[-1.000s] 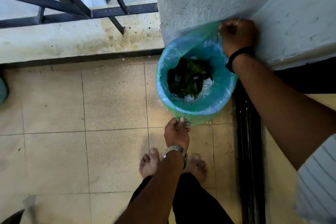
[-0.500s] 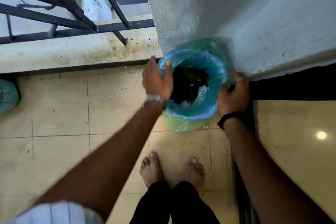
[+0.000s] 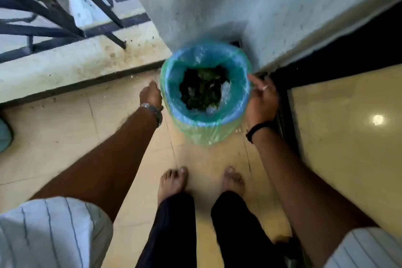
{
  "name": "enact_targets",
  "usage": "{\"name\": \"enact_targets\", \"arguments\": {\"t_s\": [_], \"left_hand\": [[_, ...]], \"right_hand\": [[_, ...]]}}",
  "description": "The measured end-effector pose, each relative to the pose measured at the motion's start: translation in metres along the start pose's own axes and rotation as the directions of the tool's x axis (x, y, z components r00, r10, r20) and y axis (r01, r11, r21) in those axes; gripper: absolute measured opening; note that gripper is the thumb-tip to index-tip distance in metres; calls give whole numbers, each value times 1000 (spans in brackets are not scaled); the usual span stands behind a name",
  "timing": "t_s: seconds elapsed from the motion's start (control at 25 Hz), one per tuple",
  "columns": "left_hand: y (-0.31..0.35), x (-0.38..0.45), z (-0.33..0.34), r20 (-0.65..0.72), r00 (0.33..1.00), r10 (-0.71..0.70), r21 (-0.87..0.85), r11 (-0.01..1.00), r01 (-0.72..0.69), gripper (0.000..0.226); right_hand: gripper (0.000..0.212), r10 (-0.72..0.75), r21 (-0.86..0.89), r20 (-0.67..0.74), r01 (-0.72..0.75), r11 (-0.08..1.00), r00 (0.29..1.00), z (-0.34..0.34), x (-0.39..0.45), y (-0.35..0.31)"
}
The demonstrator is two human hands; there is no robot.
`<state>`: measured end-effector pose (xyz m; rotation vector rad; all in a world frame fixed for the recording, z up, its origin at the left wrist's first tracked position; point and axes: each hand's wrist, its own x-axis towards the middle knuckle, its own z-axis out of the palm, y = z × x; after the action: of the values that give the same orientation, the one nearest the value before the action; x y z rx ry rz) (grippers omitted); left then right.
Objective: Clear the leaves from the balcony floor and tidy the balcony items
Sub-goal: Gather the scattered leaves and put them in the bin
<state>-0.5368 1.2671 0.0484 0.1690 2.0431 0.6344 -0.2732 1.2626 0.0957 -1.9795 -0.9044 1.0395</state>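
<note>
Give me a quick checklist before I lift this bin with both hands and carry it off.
1. Leaves inside the bin: ok, they sit low, well below the rim.
2. Green liner folded over the blue bin rim: ok, it covers the rim all round.
3. Left hand hold: cannot tell, it is beside the bin wall but blurred.
4. Right hand hold: not ok, its fingers lie spread against the rim, not wrapped.
5. Feet clear of the bin: ok, apart from it on the tiles.
6. Bin position: tight in the wall corner.
</note>
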Motion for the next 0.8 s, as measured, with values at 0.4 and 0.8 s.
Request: {"name": "enact_targets", "arguments": {"t_s": [0.4, 0.8], "left_hand": [[-137, -251, -167, 765, 633, 121, 629, 76, -774, 66], [-3, -425, -195, 974, 195, 115, 226, -506, -833, 73]], "right_hand": [[51, 236, -692, 351, 81, 717, 906, -107, -273, -6], [67, 256, -738, 33, -149, 658, 966, -190, -470, -157]]}}
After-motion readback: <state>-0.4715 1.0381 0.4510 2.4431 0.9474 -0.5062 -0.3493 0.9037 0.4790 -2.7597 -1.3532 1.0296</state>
